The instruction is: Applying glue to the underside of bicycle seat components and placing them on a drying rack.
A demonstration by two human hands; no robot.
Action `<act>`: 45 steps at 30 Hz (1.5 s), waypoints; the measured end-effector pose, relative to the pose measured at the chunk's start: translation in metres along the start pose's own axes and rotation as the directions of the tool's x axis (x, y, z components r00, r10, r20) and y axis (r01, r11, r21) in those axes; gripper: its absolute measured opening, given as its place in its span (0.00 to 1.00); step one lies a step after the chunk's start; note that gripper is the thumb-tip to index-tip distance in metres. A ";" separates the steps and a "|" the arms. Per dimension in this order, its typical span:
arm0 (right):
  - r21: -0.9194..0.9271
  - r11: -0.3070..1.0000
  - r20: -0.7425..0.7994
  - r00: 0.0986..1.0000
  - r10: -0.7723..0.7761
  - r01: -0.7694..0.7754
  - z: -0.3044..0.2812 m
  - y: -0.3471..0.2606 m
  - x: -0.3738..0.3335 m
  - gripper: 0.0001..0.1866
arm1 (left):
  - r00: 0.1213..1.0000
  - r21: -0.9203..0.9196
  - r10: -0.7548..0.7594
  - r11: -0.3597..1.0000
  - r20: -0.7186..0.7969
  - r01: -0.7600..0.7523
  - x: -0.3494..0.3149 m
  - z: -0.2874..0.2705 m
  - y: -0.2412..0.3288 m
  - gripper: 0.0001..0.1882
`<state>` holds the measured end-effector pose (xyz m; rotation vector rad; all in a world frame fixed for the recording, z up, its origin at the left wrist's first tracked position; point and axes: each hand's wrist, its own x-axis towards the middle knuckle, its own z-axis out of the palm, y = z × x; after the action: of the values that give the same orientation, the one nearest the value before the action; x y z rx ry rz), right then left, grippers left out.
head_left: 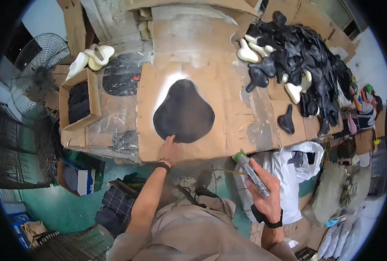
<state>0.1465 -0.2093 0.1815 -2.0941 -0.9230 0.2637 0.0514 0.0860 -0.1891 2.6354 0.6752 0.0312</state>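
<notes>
A flat black pear-shaped saddle cover piece [182, 113] lies on the cardboard sheet [147, 100] in front of me, its narrow end pointing away. My left hand [170, 150] is at its near edge, fingers closed together with the tips on the rim. How firmly they pinch it is hard to see. In my right hand [267, 191] is a silver spray gun [253, 174] with a green front end, held over the table's near edge and pointing up and left. White residue marks the cardboard along the piece's upper left edge.
Black saddle covers [293, 52] are heaped at the far right, with cream saddle pads [247, 52] among them. One black saddle cover [286, 119] lies apart. An open carton [95, 98] with black pieces and a caged fan [39, 74] stand left. White sacks [280, 174] sit below right; another person [367, 111] is beyond.
</notes>
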 end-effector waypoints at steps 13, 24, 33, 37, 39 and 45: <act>0.080 0.993 0.274 0.960 0.059 -0.084 -0.012 0.007 -0.035 0.33 | 0.920 -0.595 -0.293 0.799 -0.260 0.086 -0.083 0.008 -0.058 0.13; 0.018 1.000 0.131 0.991 -0.012 0.009 -0.014 0.000 -0.018 0.33 | 0.831 -0.504 -0.519 0.673 0.199 0.541 -0.264 0.138 -0.200 0.05; -0.005 0.999 0.161 0.986 0.049 -0.049 -0.011 0.004 -0.033 0.33 | 0.797 -0.257 -0.485 0.770 0.359 0.584 -0.262 0.150 -0.145 0.12; 0.004 0.999 0.081 0.996 0.045 -0.046 -0.011 0.008 -0.035 0.33 | 0.845 -0.676 -0.516 0.573 0.142 0.463 -0.218 0.126 -0.151 0.06; -0.002 0.987 0.021 0.987 0.160 -0.160 -0.011 0.006 -0.037 0.32 | 0.882 -0.694 -0.469 0.646 -0.033 0.317 -0.176 0.093 -0.132 0.04; 0.007 0.977 0.119 0.970 0.211 -0.214 -0.016 0.023 -0.051 0.31 | 0.807 -0.774 -0.563 0.586 -0.178 0.239 -0.066 0.037 -0.101 0.10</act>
<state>0.1299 -0.2628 0.1681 -2.1798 -0.7595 0.5106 -0.0480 0.1209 -0.2578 1.6418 1.1306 0.6102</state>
